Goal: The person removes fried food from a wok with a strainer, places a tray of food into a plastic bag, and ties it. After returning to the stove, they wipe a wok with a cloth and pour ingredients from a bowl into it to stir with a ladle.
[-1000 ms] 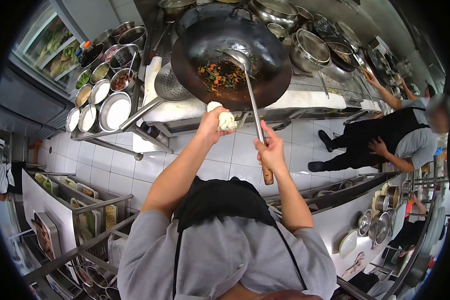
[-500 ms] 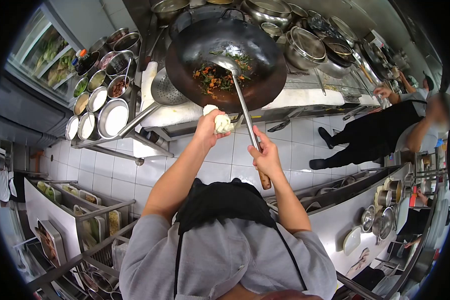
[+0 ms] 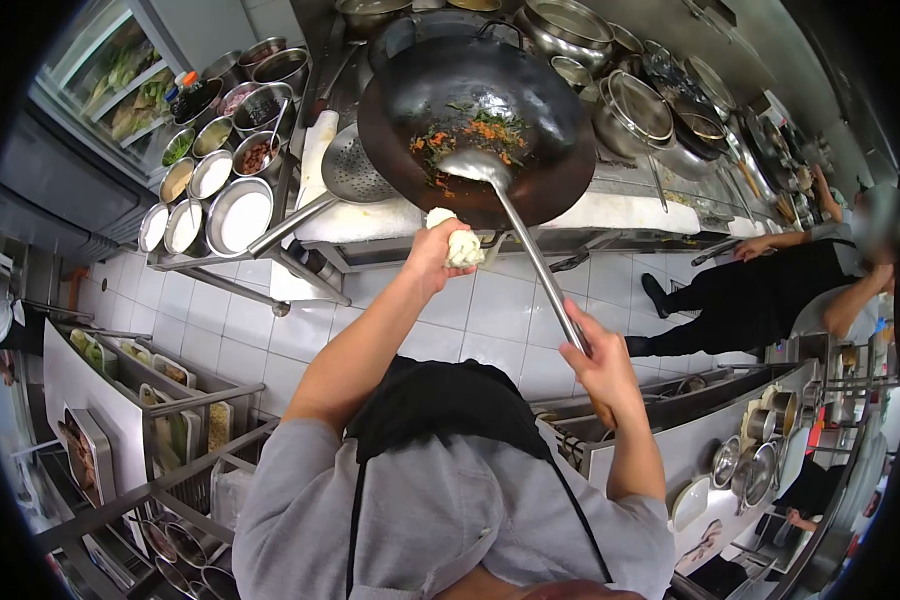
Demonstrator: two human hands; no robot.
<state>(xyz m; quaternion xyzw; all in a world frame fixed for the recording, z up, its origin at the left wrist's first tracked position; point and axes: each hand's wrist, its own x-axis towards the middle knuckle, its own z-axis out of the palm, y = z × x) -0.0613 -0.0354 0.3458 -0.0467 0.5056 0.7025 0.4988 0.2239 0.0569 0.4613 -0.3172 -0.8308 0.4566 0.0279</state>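
A dark wok point(image 3: 550, 120) sits on the stove, with chopped green and orange food point(image 3: 500, 132) inside. My left hand point(image 3: 438, 256) is closed around a bunched white cloth point(image 3: 464, 249) at the wok's near edge; whether it grips the rim through the cloth is hard to tell. In my right hand point(image 3: 602, 368) is the long handle of a metal ladle point(image 3: 532, 250). The ladle's bowl rests low in the wok, on the near side of the food. A perforated strainer point(image 3: 355, 172) lies left of the wok.
Metal containers, one with white contents point(image 3: 240, 217), stand on a rack at the left. Stacked pots and strainers point(image 3: 638, 110) are right of the wok. A co-worker in a black apron point(image 3: 770, 295) stands at the right. Behind me is a counter point(image 3: 640, 460).
My right hand has drawn back toward me and to the right, bringing the ladle's bowl nearer the wok's front. The food lies more spread out. The co-worker's arms have moved.
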